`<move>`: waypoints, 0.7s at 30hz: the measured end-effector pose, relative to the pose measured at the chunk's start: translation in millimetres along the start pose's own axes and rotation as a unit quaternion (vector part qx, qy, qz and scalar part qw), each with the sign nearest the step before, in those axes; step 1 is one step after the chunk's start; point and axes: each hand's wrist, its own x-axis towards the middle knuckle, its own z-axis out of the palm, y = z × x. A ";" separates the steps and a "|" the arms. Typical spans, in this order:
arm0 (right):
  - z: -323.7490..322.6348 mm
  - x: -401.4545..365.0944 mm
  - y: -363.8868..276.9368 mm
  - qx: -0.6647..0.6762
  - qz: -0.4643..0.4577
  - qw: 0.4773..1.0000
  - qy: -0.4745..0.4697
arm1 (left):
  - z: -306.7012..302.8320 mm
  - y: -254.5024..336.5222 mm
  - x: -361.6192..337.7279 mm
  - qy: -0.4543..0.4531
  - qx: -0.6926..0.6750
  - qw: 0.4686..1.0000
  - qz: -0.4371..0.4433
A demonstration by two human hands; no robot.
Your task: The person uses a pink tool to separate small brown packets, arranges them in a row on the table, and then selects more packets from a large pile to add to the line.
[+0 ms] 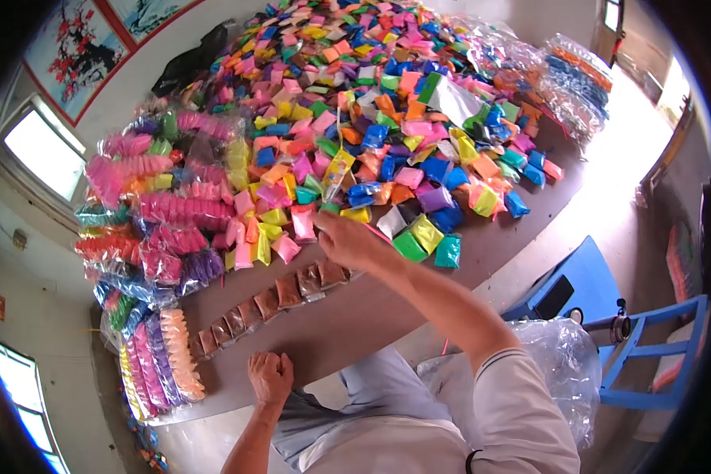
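Observation:
My right hand (344, 240) reaches across to the front edge of a big heap of small coloured packets (387, 110). Its fingers are curled beside a pink-and-white packet (302, 223); whether they grip anything is hidden. My left hand (271, 377) rests as a closed fist at the near edge of the brown table (324, 324), with nothing showing in it. Between the hands, a slanting row of brown packets (266, 302) lies on the table, the far end one (332, 273) just below my right hand.
Bundled packets in clear plastic (186, 208) are stacked at the left, with upright strips (156, 359) near the corner. A white-and-green bag (454, 99) lies on the heap. Clear plastic (557, 363) and a blue chair (648, 347) stand at my right.

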 end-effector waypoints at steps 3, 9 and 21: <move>-4.7 65.6 65.2 -0.048 -0.010 0.997 -0.058 | -0.9 -2.0 1.6 -0.008 -0.008 1.000 0.009; -68.4 157.6 127.0 -0.002 -0.040 0.999 0.019 | 0.2 -2.5 1.8 -0.017 -0.011 1.000 -0.023; -243.1 195.7 191.7 0.216 0.130 0.917 0.310 | 2.1 -9.3 -1.3 -0.032 -0.021 0.999 -0.037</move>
